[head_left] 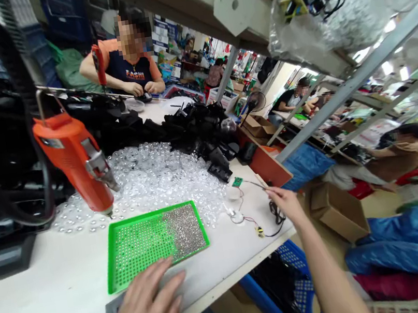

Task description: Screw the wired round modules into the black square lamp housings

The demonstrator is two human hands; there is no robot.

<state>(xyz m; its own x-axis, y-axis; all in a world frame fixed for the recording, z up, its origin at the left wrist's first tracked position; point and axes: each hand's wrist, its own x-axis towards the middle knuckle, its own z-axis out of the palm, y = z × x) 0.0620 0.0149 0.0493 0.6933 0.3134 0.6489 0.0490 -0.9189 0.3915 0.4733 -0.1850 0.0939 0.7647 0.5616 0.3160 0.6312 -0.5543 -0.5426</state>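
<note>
My left hand (147, 309) lies with its fingers stretched out at the near edge of the table, beside a green perforated tray (137, 253). Small metal screws (186, 230) fill the tray's right end. Under that hand a flat grey piece (110, 312) partly shows. At the table's right side, my right hand (287, 205) pinches a thin dark wire (254, 184) that leads to a small green circuit board (238, 181). Thin wires run from the board to a round white part (236, 216) and a small yellow-and-black part (259, 231). A coiled black cable (276, 213) lies just below this hand.
An orange electric screwdriver (75, 158) hangs over the tray. Behind it spreads a heap of clear plastic pieces (157, 177), with black plastic parts (189, 128) beyond. A blue crate (267, 299) stands below the table edge. Across the table sits a co-worker (133, 68).
</note>
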